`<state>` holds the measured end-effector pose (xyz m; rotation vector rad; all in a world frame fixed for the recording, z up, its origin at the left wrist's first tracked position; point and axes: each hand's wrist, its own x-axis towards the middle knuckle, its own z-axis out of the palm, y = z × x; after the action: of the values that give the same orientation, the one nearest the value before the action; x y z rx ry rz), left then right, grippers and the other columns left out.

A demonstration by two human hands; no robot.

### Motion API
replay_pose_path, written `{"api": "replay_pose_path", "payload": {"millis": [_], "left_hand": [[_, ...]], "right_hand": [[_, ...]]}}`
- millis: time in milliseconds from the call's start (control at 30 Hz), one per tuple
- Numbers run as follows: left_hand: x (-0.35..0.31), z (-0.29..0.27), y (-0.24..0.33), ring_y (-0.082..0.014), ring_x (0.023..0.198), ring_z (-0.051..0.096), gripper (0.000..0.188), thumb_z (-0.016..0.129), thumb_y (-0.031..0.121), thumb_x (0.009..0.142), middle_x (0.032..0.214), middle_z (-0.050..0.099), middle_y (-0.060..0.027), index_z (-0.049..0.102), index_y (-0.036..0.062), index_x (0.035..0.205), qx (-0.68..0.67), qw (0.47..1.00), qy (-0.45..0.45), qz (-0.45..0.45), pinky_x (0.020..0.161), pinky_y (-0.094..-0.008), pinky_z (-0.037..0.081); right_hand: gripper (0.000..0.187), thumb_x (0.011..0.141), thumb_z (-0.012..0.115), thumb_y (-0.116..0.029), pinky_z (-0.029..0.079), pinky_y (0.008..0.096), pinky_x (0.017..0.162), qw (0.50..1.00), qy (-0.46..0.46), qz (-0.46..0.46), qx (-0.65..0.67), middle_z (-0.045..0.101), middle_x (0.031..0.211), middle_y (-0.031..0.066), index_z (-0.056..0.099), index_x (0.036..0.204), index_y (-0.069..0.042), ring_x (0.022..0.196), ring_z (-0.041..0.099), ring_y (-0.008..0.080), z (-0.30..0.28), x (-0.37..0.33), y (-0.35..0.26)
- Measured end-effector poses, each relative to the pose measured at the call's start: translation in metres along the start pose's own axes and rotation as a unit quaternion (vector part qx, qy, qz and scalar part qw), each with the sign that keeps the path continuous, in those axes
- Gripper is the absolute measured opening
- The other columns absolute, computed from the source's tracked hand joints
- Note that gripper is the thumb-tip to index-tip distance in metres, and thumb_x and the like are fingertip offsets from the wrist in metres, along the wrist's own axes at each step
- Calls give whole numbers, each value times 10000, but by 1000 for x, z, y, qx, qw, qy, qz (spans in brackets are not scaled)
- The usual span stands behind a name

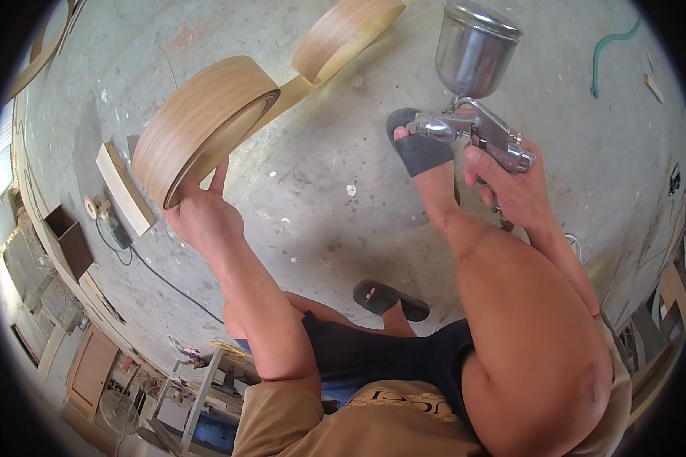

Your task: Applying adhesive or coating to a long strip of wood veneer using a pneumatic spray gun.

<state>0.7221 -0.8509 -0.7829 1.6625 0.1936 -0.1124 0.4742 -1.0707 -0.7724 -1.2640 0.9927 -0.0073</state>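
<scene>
My left hand (206, 217) is closed on the lower edge of a coiled roll of wood-grain edge banding (202, 110), held up on its side. Some of its fingers are hidden inside and behind the coil. A pale strip runs from this coil to a second, looser coil (341, 38) at the top of the view. In my right hand (520, 183) is a silver spray gun (489, 131), its grip wrapped by my fingers. The gun's metal cup (476, 57) sits upright on top, and the nozzle points left, above my sandalled foot.
On the concrete floor (320, 206) at left lie a pale wooden strip (126, 190) and a corded power tool (113, 227), near a dark open box (68, 242). A green hose (601, 61) curves at the upper right. A cluttered metal rack (194, 404) stands at lower left.
</scene>
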Motion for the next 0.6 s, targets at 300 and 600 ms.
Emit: {"api": "replay_pose_path", "payload": {"millis": [300, 600], "left_hand": [[-1, -2, 1, -325, 1221, 548, 402, 578, 32, 966, 1332, 503, -161, 469, 26, 1352, -11, 1000, -8, -3, 880, -529, 624], [1, -7, 1, -323, 1179, 587, 358, 593, 38, 960, 1289, 547, -175, 505, -3, 1305, -16, 1000, -7, 6, 876, -526, 623]], "right_hand": [[375, 949, 668, -187, 364, 197, 448, 996, 72, -21, -54, 579, 711, -32, 634, 1305, -78, 563, 472, 22, -8, 8, 6], [324, 965, 650, -228, 386, 201, 449, 986, 138, -35, -83, 585, 711, -18, 655, 1221, -30, 585, 498, 34, -17, 10, 6]]}}
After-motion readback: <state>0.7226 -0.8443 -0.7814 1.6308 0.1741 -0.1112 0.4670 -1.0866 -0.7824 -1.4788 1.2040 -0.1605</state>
